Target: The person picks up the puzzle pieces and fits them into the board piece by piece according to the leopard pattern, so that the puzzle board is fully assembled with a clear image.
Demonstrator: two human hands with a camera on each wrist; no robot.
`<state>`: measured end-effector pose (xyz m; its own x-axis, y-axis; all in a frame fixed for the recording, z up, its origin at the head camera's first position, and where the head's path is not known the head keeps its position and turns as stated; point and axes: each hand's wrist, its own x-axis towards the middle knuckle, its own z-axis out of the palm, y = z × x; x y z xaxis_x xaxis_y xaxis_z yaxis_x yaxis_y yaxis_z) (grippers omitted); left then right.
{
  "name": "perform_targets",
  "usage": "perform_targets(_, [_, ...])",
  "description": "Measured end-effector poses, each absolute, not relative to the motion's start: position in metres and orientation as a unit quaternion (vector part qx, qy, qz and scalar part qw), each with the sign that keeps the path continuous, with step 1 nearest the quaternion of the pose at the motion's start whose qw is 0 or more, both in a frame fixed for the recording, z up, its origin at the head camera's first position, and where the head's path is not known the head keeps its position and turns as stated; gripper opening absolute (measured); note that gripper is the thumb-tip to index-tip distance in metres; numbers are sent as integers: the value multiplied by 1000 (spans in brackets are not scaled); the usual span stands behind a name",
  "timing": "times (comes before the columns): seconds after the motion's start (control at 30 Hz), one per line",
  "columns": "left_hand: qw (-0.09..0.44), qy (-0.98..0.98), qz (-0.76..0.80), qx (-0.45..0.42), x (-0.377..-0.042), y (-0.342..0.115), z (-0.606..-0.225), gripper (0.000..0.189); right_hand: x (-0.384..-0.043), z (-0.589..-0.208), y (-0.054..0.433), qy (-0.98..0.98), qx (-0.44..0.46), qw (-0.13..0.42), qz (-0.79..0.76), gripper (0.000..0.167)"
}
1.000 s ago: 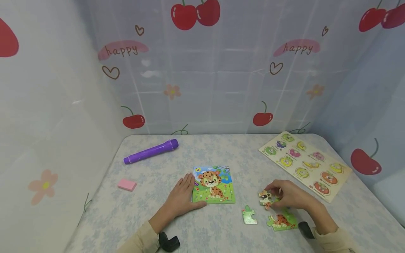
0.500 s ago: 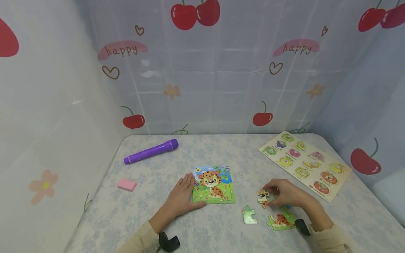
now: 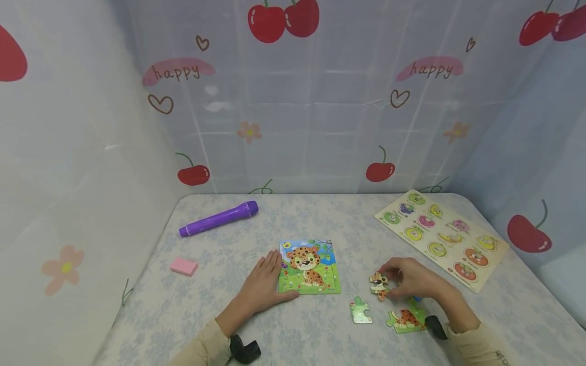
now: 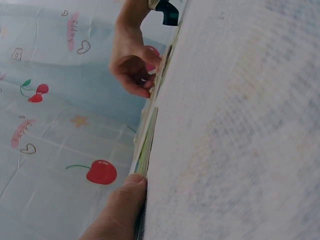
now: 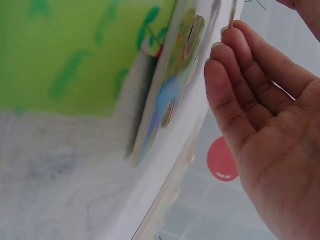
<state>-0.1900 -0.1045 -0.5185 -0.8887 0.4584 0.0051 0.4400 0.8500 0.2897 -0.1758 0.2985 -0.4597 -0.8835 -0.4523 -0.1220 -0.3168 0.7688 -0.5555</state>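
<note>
My left hand (image 3: 260, 287) lies flat with straight fingers along the left edge of a square leopard puzzle (image 3: 325, 277); its thumb rests at the lower left corner. In the left wrist view that thumb (image 4: 122, 207) touches the puzzle's edge. To the right, my right hand (image 3: 415, 278) pinches a puzzle piece (image 3: 378, 285) showing part of a leopard's face, close over the table. Below it lie a green puzzle piece (image 3: 360, 311) and a piece with the leopard's body (image 3: 407, 320). A blue and green piece (image 5: 172, 95) sits under the right hand, mostly hidden in the head view.
A fruit picture board (image 3: 446, 238) lies slanted at the back right. At the back left is a purple microphone-shaped stick (image 3: 218, 218), with a pink block (image 3: 184, 267) nearer the left edge. A cherry-print curtain (image 3: 311, 117) stands behind the table.
My right hand has shifted slightly left with the leopard-face piece, which has turned a little. The left hand and the square puzzle stay where they were.
</note>
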Motion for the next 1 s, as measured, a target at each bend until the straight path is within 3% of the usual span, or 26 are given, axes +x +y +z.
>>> perform_targets(0.57, [31,962,141,230,-190,-103,-519,117,-185,-450,275,936,-208,98,-268,46])
perform_targets(1.0, [21,961,141,238,-189,-104,-519,118,-212,-441,199,920,-276,80,-267,41])
